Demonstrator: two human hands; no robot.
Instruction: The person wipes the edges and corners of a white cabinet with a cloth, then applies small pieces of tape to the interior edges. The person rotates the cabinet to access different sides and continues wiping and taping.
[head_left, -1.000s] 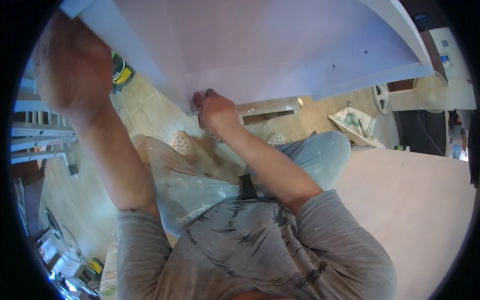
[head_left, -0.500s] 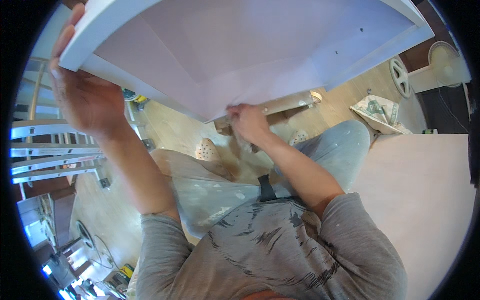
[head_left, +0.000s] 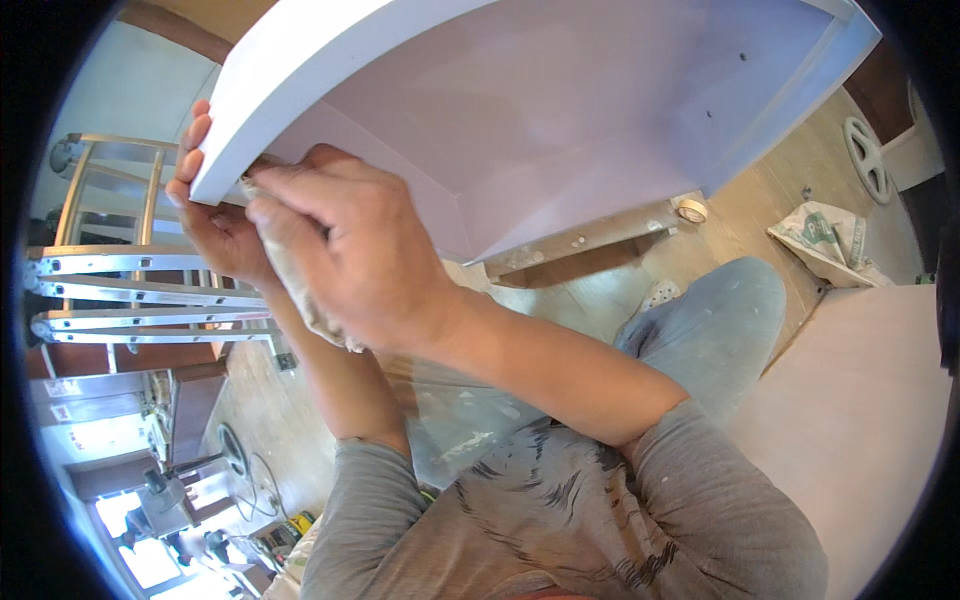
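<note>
right hand [head_left: 355, 245] pinches a bunched pale rag [head_left: 296, 295] between thumb and fingers, at the inner side of the white cabinet's [head_left: 265, 90] near left corner. left hand [head_left: 222, 235] grips that same corner, fingers curled over its outer face. cabinet sits in front of the knees, above a paint-marked board [head_left: 575, 240]. progress, judged: rag work under way at this corner; inside panels look smooth; two dark spots show on the right; amount finished or left, cannot tell.

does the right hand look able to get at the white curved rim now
Probably yes: the right hand, holding a beige cloth, is right by the white curved rim, with nothing visible between.
</note>
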